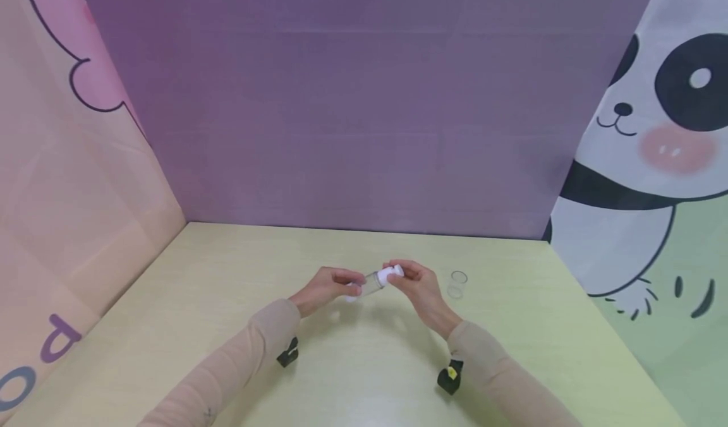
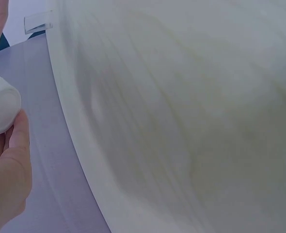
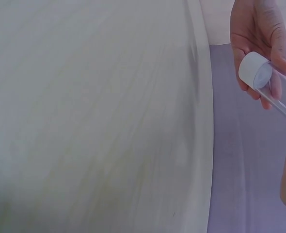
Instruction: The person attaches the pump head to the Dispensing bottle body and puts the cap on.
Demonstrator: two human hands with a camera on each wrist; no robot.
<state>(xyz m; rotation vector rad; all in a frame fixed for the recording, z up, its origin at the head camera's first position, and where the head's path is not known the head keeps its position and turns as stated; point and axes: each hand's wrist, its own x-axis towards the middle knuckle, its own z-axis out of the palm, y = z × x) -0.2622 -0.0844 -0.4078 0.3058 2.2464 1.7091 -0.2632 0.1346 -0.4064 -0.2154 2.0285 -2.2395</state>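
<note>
A small clear cylindrical bottle (image 1: 372,283) with a white top (image 1: 389,273) and a white base (image 3: 253,69) is held tilted above the table, its top end higher and to the right. My left hand (image 1: 331,287) grips the base end, thumb on the near side. At the other end my right hand (image 1: 419,286) pinches the white top between thumb and fingers. The left wrist view shows the base's flat underside, with the left fingers (image 2: 20,128) against it. To the right of the right hand, a clear hollow cap (image 1: 456,285) stands on the table.
The pale wooden table (image 1: 364,357) runs back to a purple cloth wall (image 1: 364,130). Printed cloth panels flank it, a panda (image 1: 620,155) on the right one. Small black devices (image 1: 450,376) sit under both wrists.
</note>
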